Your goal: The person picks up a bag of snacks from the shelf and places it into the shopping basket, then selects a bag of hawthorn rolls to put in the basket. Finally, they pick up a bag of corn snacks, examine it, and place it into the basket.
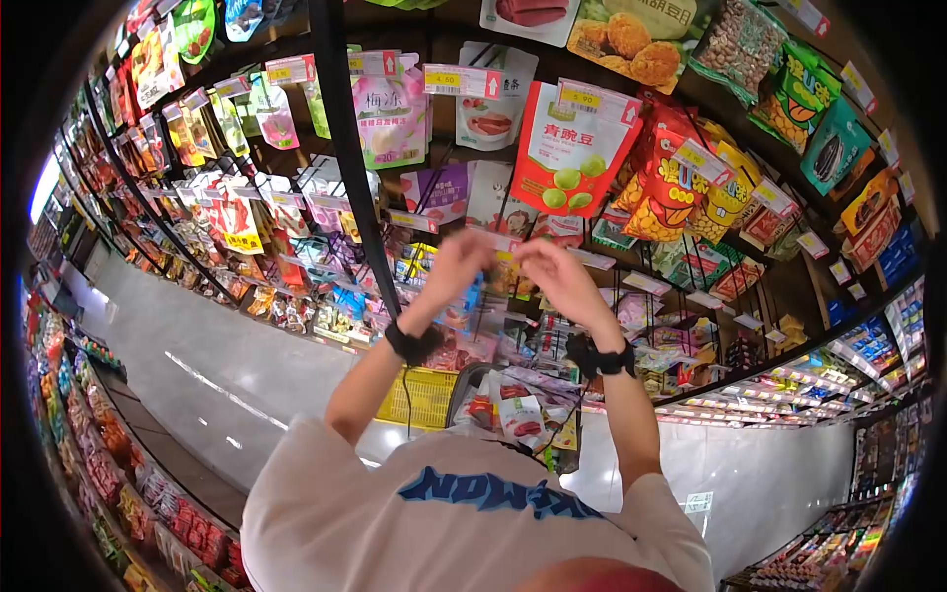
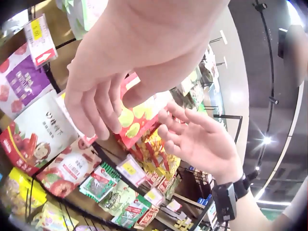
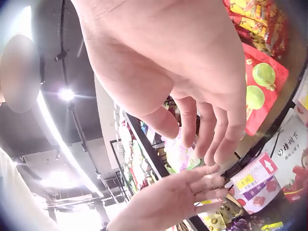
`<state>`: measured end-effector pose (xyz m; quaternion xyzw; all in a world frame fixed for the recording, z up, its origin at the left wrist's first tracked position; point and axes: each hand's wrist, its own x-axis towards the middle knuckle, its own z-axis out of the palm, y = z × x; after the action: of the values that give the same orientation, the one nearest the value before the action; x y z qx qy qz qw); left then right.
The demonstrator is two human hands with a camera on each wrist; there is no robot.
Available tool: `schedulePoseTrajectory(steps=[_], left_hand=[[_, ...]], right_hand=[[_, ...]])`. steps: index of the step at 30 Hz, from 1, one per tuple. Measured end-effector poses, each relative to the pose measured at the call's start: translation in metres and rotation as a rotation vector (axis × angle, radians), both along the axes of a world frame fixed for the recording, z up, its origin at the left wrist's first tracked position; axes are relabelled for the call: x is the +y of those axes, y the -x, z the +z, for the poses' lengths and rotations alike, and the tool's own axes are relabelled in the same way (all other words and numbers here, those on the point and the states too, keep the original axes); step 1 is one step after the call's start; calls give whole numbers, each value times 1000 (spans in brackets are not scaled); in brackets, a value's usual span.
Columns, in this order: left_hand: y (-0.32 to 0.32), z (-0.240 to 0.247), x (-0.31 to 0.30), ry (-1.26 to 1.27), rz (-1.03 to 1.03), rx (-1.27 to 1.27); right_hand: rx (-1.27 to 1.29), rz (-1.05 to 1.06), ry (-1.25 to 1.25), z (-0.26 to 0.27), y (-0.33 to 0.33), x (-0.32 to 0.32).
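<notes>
Both hands are raised before a rack of hanging snack bags, fingertips close together, and nothing shows in either. The fingers of the left hand point down, loosely bent, in the left wrist view. Facing it, the right hand has its palm turned up in that view, fingers relaxed. Just above the hands in the head view hangs a red pouch with green peas. A purple packet and a white pouch with a monkey picture hang nearby. A price tag sticks out near the right fingertips.
A black upright post divides the rack left of the hands. Below stands a yellow basket, beside several packed bags near the person's body. Grey floor runs along the aisle, with another stocked shelf at left.
</notes>
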<state>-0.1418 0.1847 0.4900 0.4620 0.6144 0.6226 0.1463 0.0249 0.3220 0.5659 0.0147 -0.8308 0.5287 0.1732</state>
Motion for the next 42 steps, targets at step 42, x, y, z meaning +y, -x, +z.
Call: schedulePoseTrajectory(steps=[42], left_hand=[[96,100,63,-327,393,40]], right_hand=[[-36,192,569,59,-17,-34]])
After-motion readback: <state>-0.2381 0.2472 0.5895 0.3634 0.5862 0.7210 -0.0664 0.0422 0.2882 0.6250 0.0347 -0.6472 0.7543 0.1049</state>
